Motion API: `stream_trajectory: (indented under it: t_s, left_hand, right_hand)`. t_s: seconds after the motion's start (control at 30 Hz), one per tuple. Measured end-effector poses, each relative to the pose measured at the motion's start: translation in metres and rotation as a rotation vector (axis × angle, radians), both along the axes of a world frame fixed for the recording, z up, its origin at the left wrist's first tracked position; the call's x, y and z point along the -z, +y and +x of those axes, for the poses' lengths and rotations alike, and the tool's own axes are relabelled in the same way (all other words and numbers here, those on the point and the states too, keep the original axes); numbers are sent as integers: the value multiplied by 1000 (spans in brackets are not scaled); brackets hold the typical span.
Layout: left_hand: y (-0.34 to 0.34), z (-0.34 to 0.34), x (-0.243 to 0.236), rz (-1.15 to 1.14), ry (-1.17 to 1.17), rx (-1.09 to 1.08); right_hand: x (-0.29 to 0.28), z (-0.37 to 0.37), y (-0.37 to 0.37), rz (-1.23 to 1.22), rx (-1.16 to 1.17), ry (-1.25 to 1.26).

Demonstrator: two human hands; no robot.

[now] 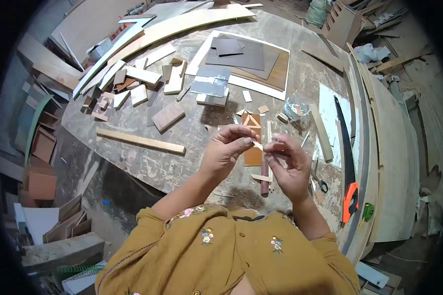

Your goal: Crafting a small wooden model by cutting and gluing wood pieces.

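And the left hand has a pale sliver, far too small to read its shape! Does the right hand touch it too? Can't tell. Those left fingers block the middle of the orange panel, and right fingertips cover part of the strip. Over at the clear tub, glare muddles the contents. The shirt hides the tabletop's near side and runs off below; up top, the sack is cut off!
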State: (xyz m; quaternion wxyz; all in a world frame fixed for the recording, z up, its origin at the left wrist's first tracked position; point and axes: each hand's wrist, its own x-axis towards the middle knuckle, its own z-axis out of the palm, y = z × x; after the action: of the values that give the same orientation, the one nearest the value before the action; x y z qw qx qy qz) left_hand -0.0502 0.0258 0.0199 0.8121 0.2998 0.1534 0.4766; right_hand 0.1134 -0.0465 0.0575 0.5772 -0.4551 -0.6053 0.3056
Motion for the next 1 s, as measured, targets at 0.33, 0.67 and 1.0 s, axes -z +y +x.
stream_trajectory:
  t_s: [0.33,0.67,1.0]
  left_hand:
    - [1,-6,-5,-9,6,28]
    - [3,-1,-9,-29,127,-8]
    - [-7,3,-3,-6,178,-10]
  right_hand:
    - [-16,-6,-1,102,39,-449]
    - [-14,-12,-4,223,246,-815]
    - [3,-11,3,284,315,-630]
